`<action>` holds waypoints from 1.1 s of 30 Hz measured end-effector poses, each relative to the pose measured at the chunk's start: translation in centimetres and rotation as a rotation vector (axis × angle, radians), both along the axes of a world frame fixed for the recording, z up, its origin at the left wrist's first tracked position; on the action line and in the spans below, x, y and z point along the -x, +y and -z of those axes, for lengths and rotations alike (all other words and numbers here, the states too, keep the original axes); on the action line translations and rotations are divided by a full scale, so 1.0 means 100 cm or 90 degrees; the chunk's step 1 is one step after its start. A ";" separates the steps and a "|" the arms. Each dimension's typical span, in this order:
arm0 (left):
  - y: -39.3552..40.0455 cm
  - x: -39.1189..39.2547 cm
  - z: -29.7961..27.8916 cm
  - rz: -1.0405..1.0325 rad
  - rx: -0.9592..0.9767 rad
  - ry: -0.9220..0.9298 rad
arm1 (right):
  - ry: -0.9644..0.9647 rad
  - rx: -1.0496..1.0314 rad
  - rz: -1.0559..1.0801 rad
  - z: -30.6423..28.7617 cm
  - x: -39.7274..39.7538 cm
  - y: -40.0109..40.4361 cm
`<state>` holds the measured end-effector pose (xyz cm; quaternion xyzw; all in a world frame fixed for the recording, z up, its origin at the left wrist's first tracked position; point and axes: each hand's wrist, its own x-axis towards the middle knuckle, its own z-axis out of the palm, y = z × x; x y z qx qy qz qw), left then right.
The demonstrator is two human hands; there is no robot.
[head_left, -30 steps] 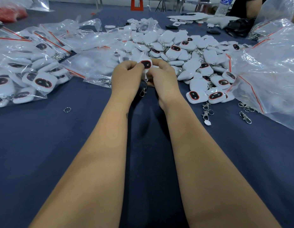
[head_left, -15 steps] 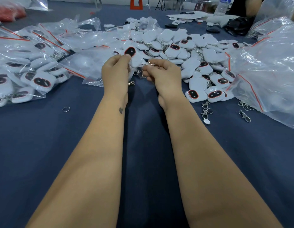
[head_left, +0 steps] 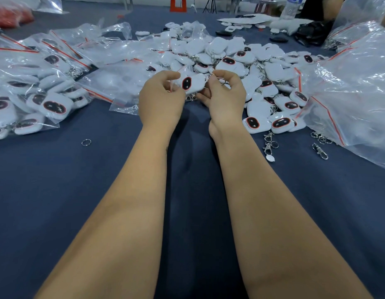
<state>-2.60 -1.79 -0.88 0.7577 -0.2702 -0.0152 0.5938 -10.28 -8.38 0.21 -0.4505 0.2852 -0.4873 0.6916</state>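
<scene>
A white keychain case [head_left: 192, 84] with a black, red-rimmed oval sits between my hands, just above the blue tabletop. My left hand [head_left: 161, 98] grips its left side, fingers curled. With my right hand [head_left: 225, 93] I pinch the metal key ring [head_left: 217, 77] at the case's right end. A small metal clasp [head_left: 190, 98] hangs under the case. Behind my hands lies a heap of the same white cases [head_left: 241, 63].
Clear zip bags with red seals, holding cases, lie at the left [head_left: 47, 91]. A big clear bag [head_left: 355, 87] fills the right side. Loose clasps [head_left: 270, 141] and a lone ring [head_left: 86, 142] lie on the blue table [head_left: 57, 190]. A person sits far right.
The case went from my fingertips at centre over to my left hand, then back between both hands, now turned on its side. My right hand has taken hold of the ring.
</scene>
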 end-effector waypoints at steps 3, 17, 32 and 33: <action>0.001 0.003 0.000 0.006 -0.019 -0.055 | 0.003 0.001 0.007 0.000 0.000 0.000; 0.004 0.015 -0.012 0.012 0.103 -0.036 | 0.391 0.396 -0.012 0.008 -0.007 0.003; 0.002 0.010 -0.011 -0.012 0.134 0.009 | 0.528 0.500 -0.245 0.005 -0.005 0.015; 0.002 0.009 -0.010 -0.007 0.128 0.018 | 0.521 0.492 -0.240 0.005 -0.005 0.015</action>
